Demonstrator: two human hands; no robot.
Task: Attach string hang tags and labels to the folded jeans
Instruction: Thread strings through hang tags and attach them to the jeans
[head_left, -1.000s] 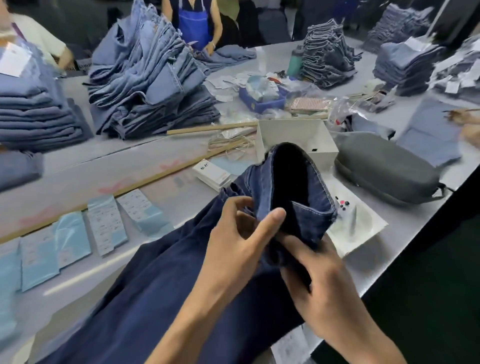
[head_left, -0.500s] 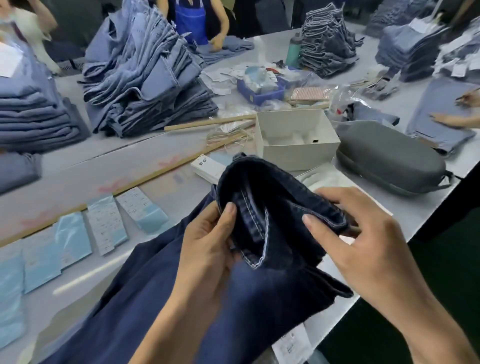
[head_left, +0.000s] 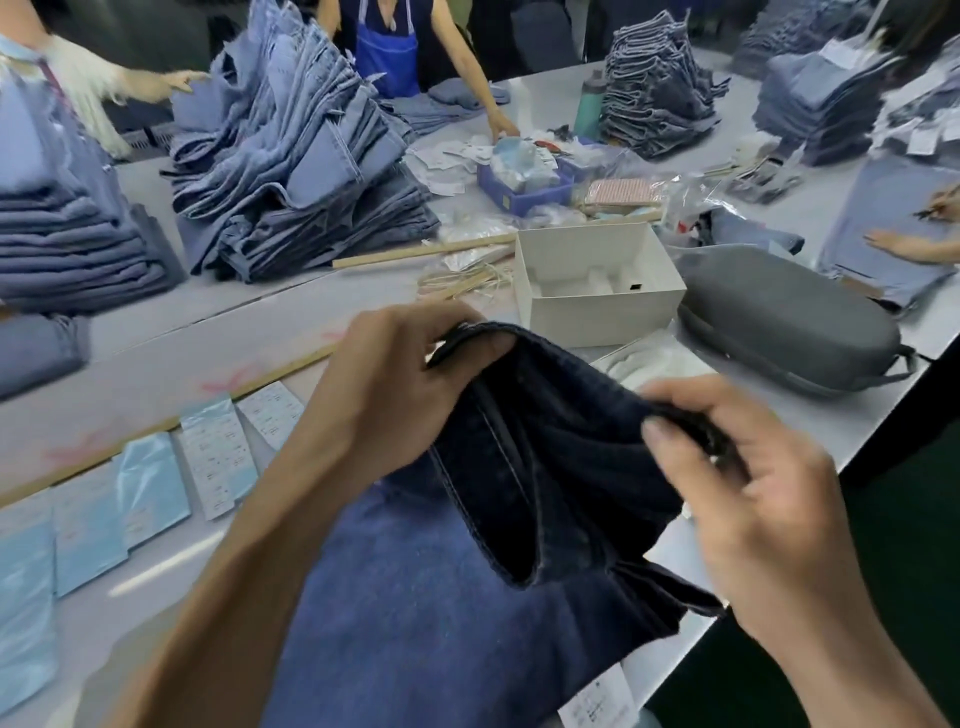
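A pair of dark blue jeans (head_left: 415, 597) lies across the table in front of me, its waist end lifted and spread open. My left hand (head_left: 384, 395) grips the far edge of the waistband, fingers curled over it. My right hand (head_left: 753, 499) pinches the near right edge of the same waistband. The dark inside of the jeans shows between my hands. Several light blue and white labels (head_left: 218, 452) lie in a row on the table to the left. A bundle of tag strings (head_left: 467, 278) sits behind the jeans. A white label (head_left: 602, 699) hangs at the jeans' lower edge.
An open white box (head_left: 597, 291) and a grey zip case (head_left: 789, 322) stand at the right. Tall stacks of folded jeans (head_left: 291, 171) fill the back and left. Other people's hands work at the far side and right edge (head_left: 914, 244). The table edge (head_left: 883, 431) runs close on my right.
Both hands have shifted to the waistband edges and pulled the opening wider and flatter; my left hand moved up and over the far edge, my right hand pinched the near edge.
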